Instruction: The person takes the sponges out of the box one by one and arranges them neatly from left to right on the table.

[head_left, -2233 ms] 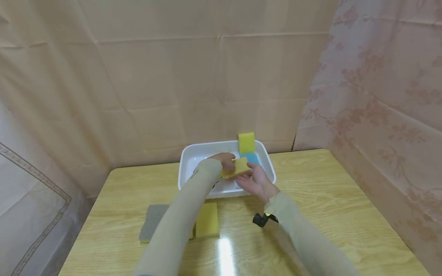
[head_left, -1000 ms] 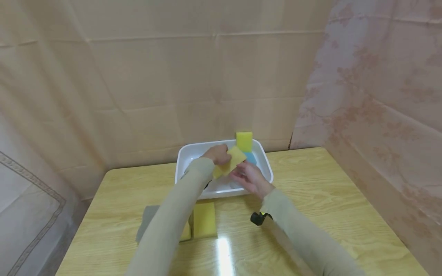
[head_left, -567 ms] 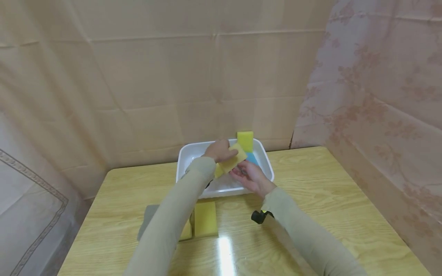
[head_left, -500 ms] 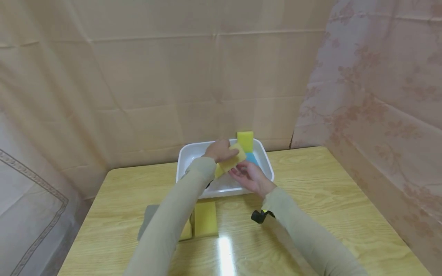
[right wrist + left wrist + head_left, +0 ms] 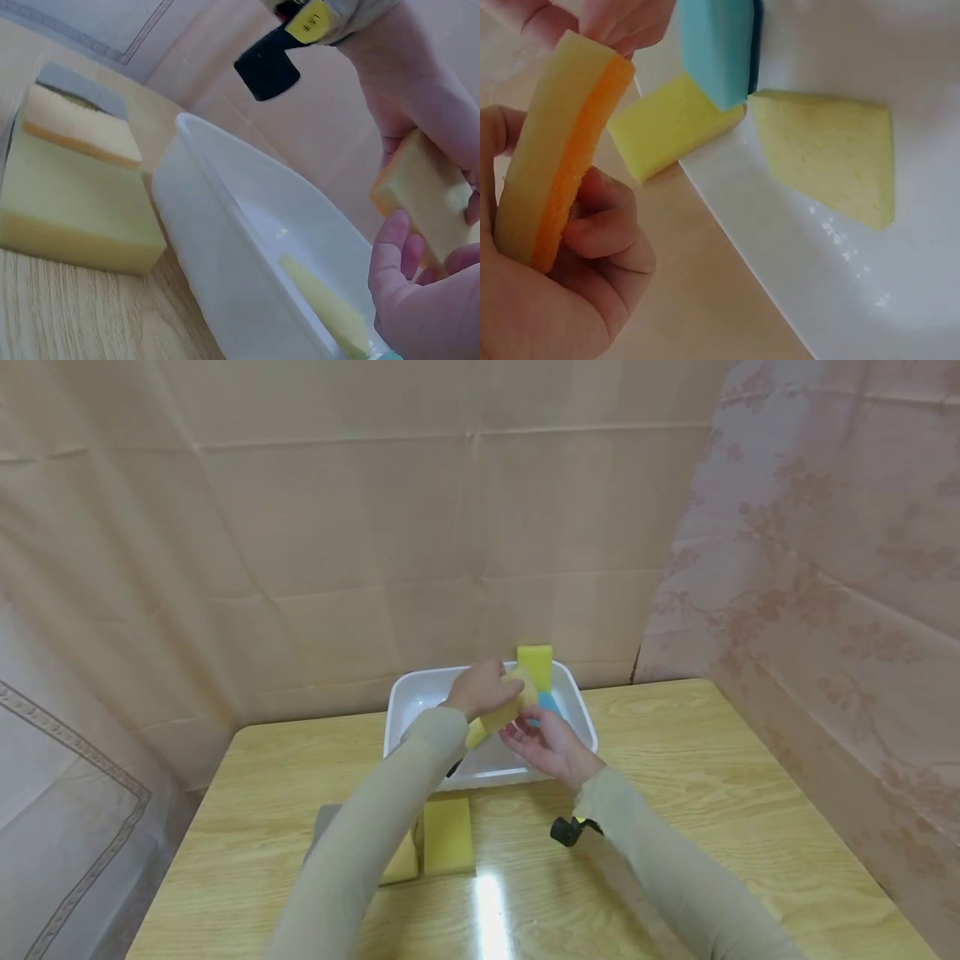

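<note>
Sponge (image 5: 501,713): now gripped in left hand (image 5: 474,689), curled fingers pinching it; right hand (image 5: 546,745) has released, fingers relaxed beside it, above tray (image 5: 420,687).

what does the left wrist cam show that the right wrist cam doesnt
Only the left wrist view shows the blue sponge leaning against a yellow sponge at the tub's edge, and the held sponge's orange layer.

Only the right wrist view shows two sponges stacked on the table beside the tub, with a grey pad behind them.

Both show the left hand gripping the held sponge, right fingers touching it, the white tub, and a yellowish sponge lying in it.
</note>
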`<state>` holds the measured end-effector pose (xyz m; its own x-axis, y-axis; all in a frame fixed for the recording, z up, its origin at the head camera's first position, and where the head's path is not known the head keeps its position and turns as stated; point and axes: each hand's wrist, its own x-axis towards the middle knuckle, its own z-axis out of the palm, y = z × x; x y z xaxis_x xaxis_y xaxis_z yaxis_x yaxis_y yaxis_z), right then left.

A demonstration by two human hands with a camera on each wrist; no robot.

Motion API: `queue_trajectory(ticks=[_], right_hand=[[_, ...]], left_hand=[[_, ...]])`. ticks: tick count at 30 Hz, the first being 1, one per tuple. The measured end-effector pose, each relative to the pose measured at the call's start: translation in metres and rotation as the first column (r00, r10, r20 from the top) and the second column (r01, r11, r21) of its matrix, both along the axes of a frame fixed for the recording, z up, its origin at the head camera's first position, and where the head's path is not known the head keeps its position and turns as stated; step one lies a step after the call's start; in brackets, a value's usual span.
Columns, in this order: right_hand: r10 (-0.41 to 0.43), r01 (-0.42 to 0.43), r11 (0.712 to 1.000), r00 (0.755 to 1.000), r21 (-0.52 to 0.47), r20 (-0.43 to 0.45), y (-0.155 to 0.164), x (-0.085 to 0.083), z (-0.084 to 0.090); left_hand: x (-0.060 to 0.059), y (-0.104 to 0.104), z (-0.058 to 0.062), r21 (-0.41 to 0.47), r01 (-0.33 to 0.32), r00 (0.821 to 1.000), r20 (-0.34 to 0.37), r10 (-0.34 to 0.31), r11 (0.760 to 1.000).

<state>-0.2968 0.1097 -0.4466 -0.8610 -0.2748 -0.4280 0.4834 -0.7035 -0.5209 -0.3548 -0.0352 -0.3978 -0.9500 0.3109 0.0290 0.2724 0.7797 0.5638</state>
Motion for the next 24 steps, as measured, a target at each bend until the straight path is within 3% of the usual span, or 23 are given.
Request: queue_trajectory(ticks=[7,11,17,24], right_hand=[[0.046,-0.044,0.997,0.998,0.064,-0.033,0.001,0.005,0.004],[0.091,-0.083,0.991,0.993,0.109,-0.076,0.001,0.012,0.005],[0.139,-0.095,0.967,0.974,0.238,-0.179,0.000,0.021,0.008],[0.178,-0.052,0.918,0.940,0.394,-0.291,0.001,0.029,0.011]], left_hand=[[0.019,-0.013,-0.011,0.156,-0.026,0.999,-0.035,0.032,0.987],[0.034,-0.018,-0.019,0.288,-0.076,0.996,-0.027,0.088,0.955],[0.056,-0.020,-0.025,0.405,-0.148,0.987,0.002,0.161,0.902],[0.079,-0.022,-0.027,0.498,-0.143,0.986,-0.003,0.166,0.855]])
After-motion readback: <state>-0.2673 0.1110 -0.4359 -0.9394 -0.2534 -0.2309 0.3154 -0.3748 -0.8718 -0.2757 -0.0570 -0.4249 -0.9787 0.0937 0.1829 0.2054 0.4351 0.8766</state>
